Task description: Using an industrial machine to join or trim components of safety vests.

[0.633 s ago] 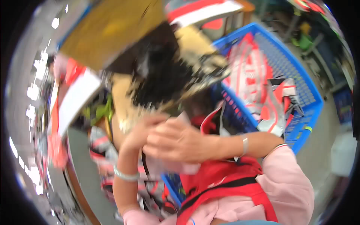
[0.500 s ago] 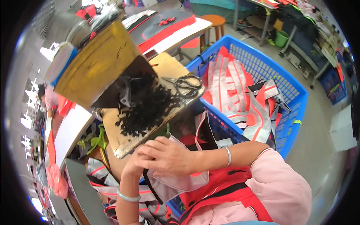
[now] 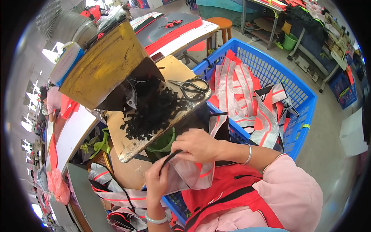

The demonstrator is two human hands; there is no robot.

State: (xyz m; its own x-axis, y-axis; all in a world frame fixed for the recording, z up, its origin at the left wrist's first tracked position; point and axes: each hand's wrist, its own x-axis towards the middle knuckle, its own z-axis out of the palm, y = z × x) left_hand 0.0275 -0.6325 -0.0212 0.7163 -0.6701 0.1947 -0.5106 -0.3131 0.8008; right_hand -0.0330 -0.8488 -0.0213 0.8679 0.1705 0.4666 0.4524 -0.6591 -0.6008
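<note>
Over my lap hangs a silver-grey fabric piece (image 3: 189,173) with black edging and a red-orange stripe. The fingers of my left hand (image 3: 157,178) pinch its black edge on the left. Bent over the upper edge of the same piece, my right hand (image 3: 198,145) grips it, its fingertips partly hidden. A wooden board (image 3: 120,145) lies just beyond my hands, covered by a heap of black fabric snippets (image 3: 148,116). Black-handled scissors (image 3: 194,89) rest at the board's right end, apart from both hands. Below the board's near edge sits a green bucket (image 3: 165,142).
A blue plastic basket (image 3: 272,54) at the right holds red and silver striped pieces (image 3: 237,87). A worn yellow machine housing (image 3: 102,63) stands over the board's left part. More striped pieces (image 3: 121,197) lie at lower left. Behind are a table (image 3: 193,36) and a stool (image 3: 221,22).
My hands were together over the fabric's top near the board; they have come apart, the right one moving right and up. My left hand has moved right and down. The green bucket shows more.
</note>
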